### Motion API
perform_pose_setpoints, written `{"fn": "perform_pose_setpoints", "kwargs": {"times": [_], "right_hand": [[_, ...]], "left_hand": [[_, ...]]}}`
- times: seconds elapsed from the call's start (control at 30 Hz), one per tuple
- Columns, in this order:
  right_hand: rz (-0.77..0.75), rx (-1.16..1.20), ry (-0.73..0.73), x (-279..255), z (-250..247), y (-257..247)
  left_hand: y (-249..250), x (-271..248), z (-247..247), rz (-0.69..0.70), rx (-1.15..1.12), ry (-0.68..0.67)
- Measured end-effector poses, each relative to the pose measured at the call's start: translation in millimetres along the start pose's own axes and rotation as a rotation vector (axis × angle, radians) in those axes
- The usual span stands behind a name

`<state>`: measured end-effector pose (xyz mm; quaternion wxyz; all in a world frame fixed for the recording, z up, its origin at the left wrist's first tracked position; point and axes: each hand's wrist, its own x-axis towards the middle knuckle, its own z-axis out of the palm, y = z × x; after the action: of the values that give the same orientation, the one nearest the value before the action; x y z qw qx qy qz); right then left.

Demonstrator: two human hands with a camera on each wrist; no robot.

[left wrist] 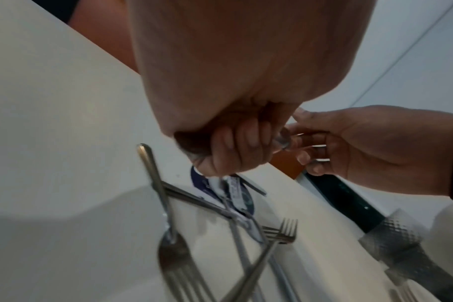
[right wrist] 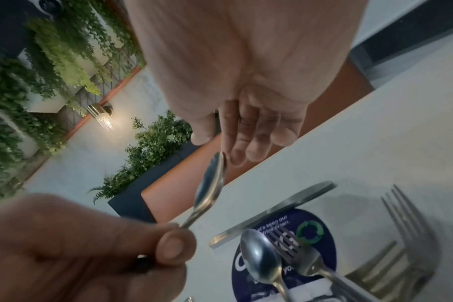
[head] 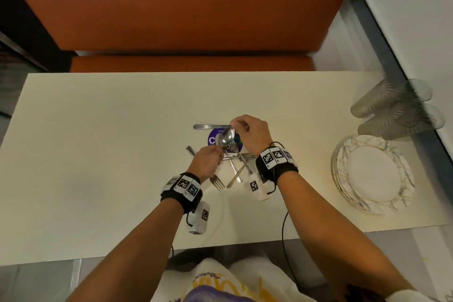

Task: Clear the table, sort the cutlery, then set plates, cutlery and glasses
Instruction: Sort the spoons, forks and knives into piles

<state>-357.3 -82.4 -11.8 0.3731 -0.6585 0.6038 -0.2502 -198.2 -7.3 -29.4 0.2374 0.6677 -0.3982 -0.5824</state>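
left hand (head: 207, 160) pinches spoon (head: 226, 140) by its handle, bowl raised above the round blue sticker (head: 212, 139) at frame center | right hand (head: 251, 133) fingers curled at the spoon bowl's tip (contact unclear) | cutlery pile (head: 234, 167) crossed just below | knife (head: 210, 126) above sticker | plates (head: 372, 174) and glasses (head: 392, 110) right edge of table (head: 98, 130)
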Motion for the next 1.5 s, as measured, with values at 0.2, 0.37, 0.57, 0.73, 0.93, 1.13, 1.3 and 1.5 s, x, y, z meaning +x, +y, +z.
{"fn": "perform_pose_setpoints", "kwargs": {"times": [0.2, 0.37, 0.57, 0.73, 0.93, 1.13, 1.3, 1.5], "right_hand": [[-0.051, -0.427, -0.267, 35, 34, 17], [-0.121, -0.644, -0.454, 55, 49, 16], [-0.159, -0.472, -0.534, 67, 51, 2], [-0.237, -0.317, -0.507, 74, 48, -19], [-0.333, -0.211, -0.413, 75, 21, -50], [-0.114, -0.054, -0.057, 63, 4, -39], [0.037, -0.005, 0.053, 44, 16, -28], [0.044, 0.002, 0.169, 25, 26, -27]], "left_hand": [[-32, 16, -30, -0.110, 0.065, 0.138], [-42, 15, -40, -0.159, -0.109, 0.238], [-39, 19, -51, -0.173, -0.139, 0.304], [-35, 28, -58, -0.155, -0.103, 0.336], [-22, 31, -65, -0.090, -0.101, 0.337], [-14, 38, -60, -0.045, -0.204, 0.236], [10, 26, -50, -0.026, -0.286, 0.045], [14, 23, -42, -0.056, -0.364, 0.009]]}}
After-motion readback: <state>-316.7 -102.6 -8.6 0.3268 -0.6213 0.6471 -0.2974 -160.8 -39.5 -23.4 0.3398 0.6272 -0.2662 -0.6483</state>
